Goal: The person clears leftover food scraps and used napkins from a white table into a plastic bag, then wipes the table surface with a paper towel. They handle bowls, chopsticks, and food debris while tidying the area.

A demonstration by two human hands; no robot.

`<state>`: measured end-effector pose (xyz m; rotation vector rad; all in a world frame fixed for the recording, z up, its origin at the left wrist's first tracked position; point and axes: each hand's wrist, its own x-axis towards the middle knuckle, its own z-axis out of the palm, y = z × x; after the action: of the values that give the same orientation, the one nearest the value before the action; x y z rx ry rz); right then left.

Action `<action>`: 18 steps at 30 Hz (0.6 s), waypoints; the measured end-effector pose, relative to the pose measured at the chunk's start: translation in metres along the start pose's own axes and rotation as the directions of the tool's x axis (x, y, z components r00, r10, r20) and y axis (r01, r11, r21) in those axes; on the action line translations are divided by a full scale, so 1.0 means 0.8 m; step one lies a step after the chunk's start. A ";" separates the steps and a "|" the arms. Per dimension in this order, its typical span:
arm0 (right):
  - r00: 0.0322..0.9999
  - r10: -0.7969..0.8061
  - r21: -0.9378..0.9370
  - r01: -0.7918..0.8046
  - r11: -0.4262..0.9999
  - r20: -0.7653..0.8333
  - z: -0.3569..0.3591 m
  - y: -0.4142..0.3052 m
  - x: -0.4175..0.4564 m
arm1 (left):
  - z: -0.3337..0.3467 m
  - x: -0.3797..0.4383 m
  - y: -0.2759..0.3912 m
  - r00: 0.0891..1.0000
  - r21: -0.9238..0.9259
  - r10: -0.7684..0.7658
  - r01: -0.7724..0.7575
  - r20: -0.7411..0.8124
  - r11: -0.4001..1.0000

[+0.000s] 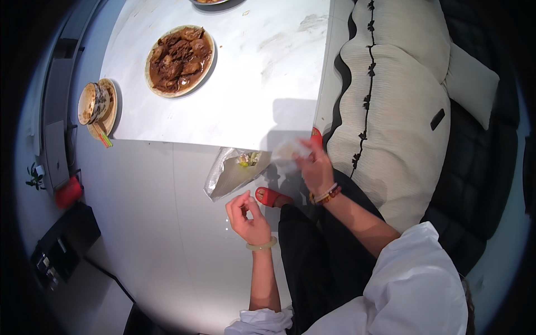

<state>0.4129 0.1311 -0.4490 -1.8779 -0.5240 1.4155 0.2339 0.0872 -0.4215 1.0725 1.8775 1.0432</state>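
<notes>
My right hand (315, 169), with beaded bracelets at the wrist, pinches a blurred, whitish translucent piece, perhaps tissue or plastic film (287, 154), by the near corner of the marble-patterned table (247, 83). My left hand (250, 220) is raised over the floor, a pale bangle on its wrist; thumb and fingers curl towards each other with nothing seen between them. Between the hands and the table edge, a bin with a clear plastic liner (220, 176) stands low, with scraps (249, 159) inside. A plate of braised meat in brown sauce (180, 60) lies on the table.
Stacked bowls (94, 103) on a plate (112, 119) with chopsticks (101, 136) sit at the table's left corner. Another dish (209, 1) shows at the top edge. A sofa with a cream cover (402, 125) runs along the right. My red slipper (268, 197) is beside the bin.
</notes>
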 end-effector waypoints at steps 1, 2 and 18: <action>0.971 -0.206 -0.097 0.195 0.976 -0.122 -0.010 -0.014 0.019 | 0.001 0.009 0.000 0.999 0.033 0.006 -0.007 0.047 0.999; 0.883 -0.406 -0.240 0.352 0.905 -0.237 -0.020 -0.031 0.039 | 0.007 0.016 0.009 0.995 0.054 0.008 -0.013 0.097 0.998; 0.507 -0.818 -0.629 0.737 0.246 0.274 -0.064 0.019 0.126 | 0.188 0.052 0.066 0.887 0.306 0.230 -0.366 0.401 0.879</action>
<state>0.4912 0.1753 -0.5188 -1.6837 -1.8591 0.3746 0.3642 0.1854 -0.4437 1.7034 1.6745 0.5984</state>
